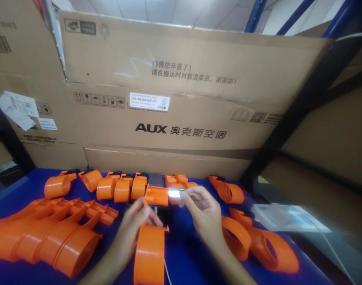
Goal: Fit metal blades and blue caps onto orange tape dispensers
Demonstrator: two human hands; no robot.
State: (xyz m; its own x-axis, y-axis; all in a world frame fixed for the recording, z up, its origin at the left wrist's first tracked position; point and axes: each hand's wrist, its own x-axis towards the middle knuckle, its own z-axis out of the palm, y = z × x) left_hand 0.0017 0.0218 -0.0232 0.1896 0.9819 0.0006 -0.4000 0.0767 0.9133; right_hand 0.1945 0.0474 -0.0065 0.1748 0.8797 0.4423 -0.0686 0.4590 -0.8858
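Observation:
My left hand (138, 215) is closed round the narrow stem of an orange plastic ring holder (149, 253). Its wide ring hangs below my fingers, and its squared, channelled end points right. Between the fingertips of my right hand (203, 209) is a small shiny, flat, silvery piece (175, 192), pinched at its right end. The left end of this piece meets the squared end of the holder; whether it sits inside cannot be made out. Part of the stem is hidden behind my left fingers.
Several orange ring holders with black ends (106, 188) line the back of the blue table (195, 253). A nested row of them (77, 253) lies left, with loose ones (273, 251) right. Cardboard (181, 146) walls the back. A dark frame post (288, 114) and a white cable (332, 249) are at right.

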